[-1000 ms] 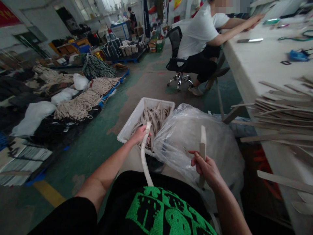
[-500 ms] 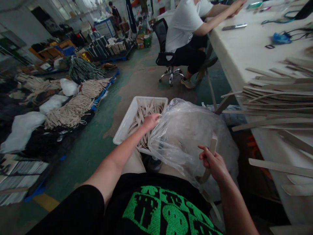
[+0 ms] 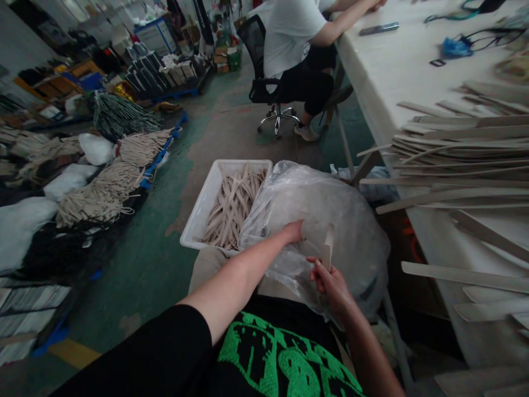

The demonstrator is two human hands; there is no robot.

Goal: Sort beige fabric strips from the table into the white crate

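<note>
My right hand (image 3: 330,282) is closed around a flat beige strap (image 3: 329,247), whose end sticks up above the fingers. Just left of it, my left hand (image 3: 294,230) reaches over a large clear plastic bag (image 3: 347,204). Its fingers point away from me and are mostly hidden, so whether they grip the plastic is unclear. The bag lies bunched across my lap. Against its left side stands a white plastic bin (image 3: 197,220) full of tangled beige straps (image 3: 231,207).
A white table (image 3: 372,66) runs along the right, with many straps (image 3: 446,149) jutting over its edge. Beyond, a person in a white shirt (image 3: 289,38) sits on a black chair (image 3: 258,91). Bundled straps (image 3: 99,190) and white bags lie on pallets at the left.
My left hand has moved right, from above the bin to over the plastic bag, close to my right hand. My right hand has shifted slightly left with the strap still in it.
</note>
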